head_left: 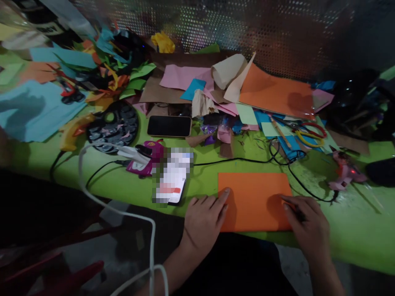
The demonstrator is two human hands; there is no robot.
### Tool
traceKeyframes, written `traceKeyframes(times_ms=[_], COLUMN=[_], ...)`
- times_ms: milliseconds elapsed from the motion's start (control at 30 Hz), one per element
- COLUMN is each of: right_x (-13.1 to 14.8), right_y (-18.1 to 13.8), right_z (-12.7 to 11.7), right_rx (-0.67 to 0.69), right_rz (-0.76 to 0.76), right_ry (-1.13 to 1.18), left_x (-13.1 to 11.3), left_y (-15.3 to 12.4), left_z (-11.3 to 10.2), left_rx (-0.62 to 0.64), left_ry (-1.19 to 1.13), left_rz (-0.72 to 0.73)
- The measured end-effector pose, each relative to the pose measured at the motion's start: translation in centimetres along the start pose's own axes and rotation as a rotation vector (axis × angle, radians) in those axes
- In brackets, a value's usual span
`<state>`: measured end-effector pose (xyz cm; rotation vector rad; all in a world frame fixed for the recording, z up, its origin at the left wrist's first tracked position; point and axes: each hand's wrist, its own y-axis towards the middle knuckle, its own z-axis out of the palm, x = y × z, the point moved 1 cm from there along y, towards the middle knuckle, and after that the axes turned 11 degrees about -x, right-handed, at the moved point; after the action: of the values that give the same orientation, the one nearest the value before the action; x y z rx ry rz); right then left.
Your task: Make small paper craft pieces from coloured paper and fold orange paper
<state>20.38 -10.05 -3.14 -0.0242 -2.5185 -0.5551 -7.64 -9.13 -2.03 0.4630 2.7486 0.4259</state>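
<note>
A flat rectangular sheet of orange paper (pixel 253 205) lies near the front edge of the green table. My left hand (pixel 203 218) rests at its left edge, the index finger stretched out onto the paper and the other fingers loosely bent. At the right edge is my right hand (pixel 313 224), with index finger and thumb apart over the paper; its other fingers are partly hidden. Neither hand grasps the sheet. Just left of my left hand lies a phone with a lit, blurred screen (pixel 173 176).
Behind lie a dark-screened phone (pixel 169 126), coloured paper scraps (pixel 188 78) and scissors (pixel 311 133). A pink glue gun (pixel 345 172) with a red light stands right; a yellow one (pixel 72 131) lies left beside a round black tray (pixel 114 127). Cables (pixel 234 159) cross the green table (pixel 354 230).
</note>
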Motion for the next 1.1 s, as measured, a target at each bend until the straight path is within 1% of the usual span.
traceKeyframes(times_ms=[133,233,433,500,533,633,700,767,833,967,1033,1100], right_x=[0.4,0.6,0.7,0.8,0.8,0.9,0.9,0.8,0.6,0.1,0.5,1.7], right_y=[0.2,0.2,0.1,0.1,0.1,0.1,0.1,0.1,0.2,0.4,0.0,-0.9], right_z=[0.3,0.3,0.3,0.2,0.2,0.1,0.0,0.1,0.2,0.0,-0.7,-1.4], right_rx=[-0.018,-0.015,0.008,0.011,0.013,0.019,0.022,0.014,0.002,-0.013,-0.077,-0.162], right_rz=[-0.010,-0.016,-0.040,-0.045,-0.052,-0.073,-0.083,-0.094,-0.108,-0.128,-0.139,-0.176], right_ry=[-0.010,-0.007,-0.053,-0.063,-0.069,-0.087,-0.097,-0.101,-0.099,-0.101,-0.137,-0.183], left_x=[0.5,0.8,-0.2,-0.7,-0.9,-1.0,-0.9,-0.8,-0.8,-1.1,-1.1,-0.9], left_y=[0.2,0.4,1.1,1.4,1.5,1.5,1.4,1.2,1.1,0.9,0.8,0.7], left_z=[-0.1,-0.1,-0.8,-0.8,-0.6,0.3,1.0,1.5,1.7,1.8,2.0,2.2], left_rx=[-0.001,0.002,0.010,0.020,0.037,0.139,0.210,0.235,0.216,0.174,0.165,0.155], left_ry=[-0.002,0.062,0.182,0.143,0.098,-0.082,-0.174,-0.216,-0.218,-0.172,-0.156,-0.154], left_rz=[0.083,0.153,0.187,0.245,0.298,0.487,0.545,0.530,0.513,0.572,0.592,0.602])
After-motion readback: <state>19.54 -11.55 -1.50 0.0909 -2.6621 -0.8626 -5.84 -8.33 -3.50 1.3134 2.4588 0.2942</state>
